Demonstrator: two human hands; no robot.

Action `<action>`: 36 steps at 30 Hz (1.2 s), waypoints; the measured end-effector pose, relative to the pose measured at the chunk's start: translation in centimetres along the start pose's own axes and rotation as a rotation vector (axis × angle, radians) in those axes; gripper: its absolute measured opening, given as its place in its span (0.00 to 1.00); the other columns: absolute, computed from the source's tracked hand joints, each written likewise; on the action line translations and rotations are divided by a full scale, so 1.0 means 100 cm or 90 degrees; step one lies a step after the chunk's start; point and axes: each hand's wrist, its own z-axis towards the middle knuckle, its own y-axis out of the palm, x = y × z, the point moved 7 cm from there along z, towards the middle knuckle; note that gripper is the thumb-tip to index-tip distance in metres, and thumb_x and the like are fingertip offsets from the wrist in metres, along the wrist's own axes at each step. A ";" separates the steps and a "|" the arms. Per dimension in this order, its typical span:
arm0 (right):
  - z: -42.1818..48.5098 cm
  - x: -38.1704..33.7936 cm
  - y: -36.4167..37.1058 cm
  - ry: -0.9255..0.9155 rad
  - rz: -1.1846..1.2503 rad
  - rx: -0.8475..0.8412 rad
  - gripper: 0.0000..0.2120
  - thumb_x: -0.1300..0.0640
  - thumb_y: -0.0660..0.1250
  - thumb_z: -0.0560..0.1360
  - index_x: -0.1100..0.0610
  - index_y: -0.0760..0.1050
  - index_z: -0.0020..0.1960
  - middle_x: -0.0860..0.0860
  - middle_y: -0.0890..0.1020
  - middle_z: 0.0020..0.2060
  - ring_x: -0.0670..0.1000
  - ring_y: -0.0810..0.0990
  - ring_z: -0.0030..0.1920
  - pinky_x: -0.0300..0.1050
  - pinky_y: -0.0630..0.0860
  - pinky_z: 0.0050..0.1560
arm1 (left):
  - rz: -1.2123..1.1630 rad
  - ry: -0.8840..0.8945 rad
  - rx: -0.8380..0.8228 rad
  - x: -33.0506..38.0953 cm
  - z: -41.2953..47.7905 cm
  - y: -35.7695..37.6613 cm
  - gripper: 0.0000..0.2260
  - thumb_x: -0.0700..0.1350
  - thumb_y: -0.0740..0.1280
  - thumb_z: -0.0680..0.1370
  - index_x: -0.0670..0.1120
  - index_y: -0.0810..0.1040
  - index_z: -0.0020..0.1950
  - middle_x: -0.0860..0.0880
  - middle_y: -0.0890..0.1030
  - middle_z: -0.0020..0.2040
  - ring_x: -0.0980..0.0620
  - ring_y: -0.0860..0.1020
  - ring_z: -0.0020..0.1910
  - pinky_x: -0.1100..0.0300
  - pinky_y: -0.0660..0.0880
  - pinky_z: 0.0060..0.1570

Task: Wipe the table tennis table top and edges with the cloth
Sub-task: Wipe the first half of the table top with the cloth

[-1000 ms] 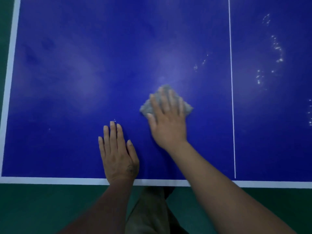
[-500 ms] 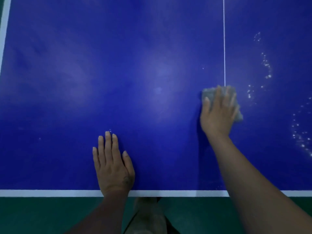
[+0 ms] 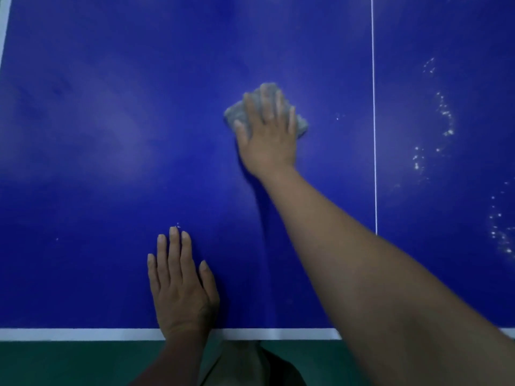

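Cloth (image 3: 235,114): a grey wad, pressed onto the blue table top (image 3: 83,135) above frame centre, left of the thin white line (image 3: 373,107).
Right hand (image 3: 267,135): laid flat on the cloth, fingers straight.
Left hand (image 3: 181,288): rested flat at lower centre, fingers straight, wrist over the white edge band (image 3: 83,334).
Edges: the band is seen along the bottom, green floor (image 3: 55,363) below.
Open room: bare blue is spread leftward; white specks (image 3: 446,121) are scattered at right.

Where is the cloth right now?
Head view: the grey cloth lies on the blue table top under the right hand, left of the thin white centre line and beyond the left hand.
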 end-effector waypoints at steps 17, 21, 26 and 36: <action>-0.123 0.123 -0.011 0.202 -0.031 0.024 0.30 0.44 0.50 0.88 0.50 0.52 0.87 0.56 0.49 0.87 0.61 0.46 0.86 0.67 0.47 0.84 | 0.003 -0.016 -0.028 0.000 -0.001 -0.001 0.30 0.51 0.52 0.86 0.42 0.56 0.87 0.46 0.54 0.89 0.46 0.49 0.88 0.42 0.47 0.86; -0.155 0.022 0.020 -0.010 -0.025 0.006 0.30 0.42 0.51 0.87 0.49 0.54 0.87 0.55 0.49 0.87 0.59 0.45 0.87 0.67 0.48 0.84 | 0.002 -0.012 -0.020 -0.001 -0.002 -0.002 0.30 0.51 0.53 0.85 0.41 0.58 0.87 0.45 0.56 0.88 0.45 0.50 0.88 0.42 0.48 0.86; -0.154 0.066 0.009 -0.091 -0.014 0.034 0.28 0.42 0.56 0.87 0.49 0.61 0.85 0.52 0.57 0.86 0.57 0.52 0.86 0.64 0.54 0.83 | -0.001 -0.018 -0.014 -0.002 -0.003 -0.005 0.30 0.52 0.52 0.85 0.42 0.59 0.86 0.45 0.57 0.88 0.46 0.50 0.88 0.43 0.47 0.86; -0.154 0.297 -0.040 0.315 0.005 -0.015 0.30 0.41 0.44 0.88 0.51 0.47 0.88 0.57 0.46 0.87 0.61 0.43 0.86 0.69 0.44 0.84 | -0.004 -0.024 -0.002 0.006 -0.002 -0.016 0.29 0.52 0.53 0.86 0.42 0.60 0.86 0.47 0.56 0.88 0.49 0.49 0.88 0.44 0.48 0.86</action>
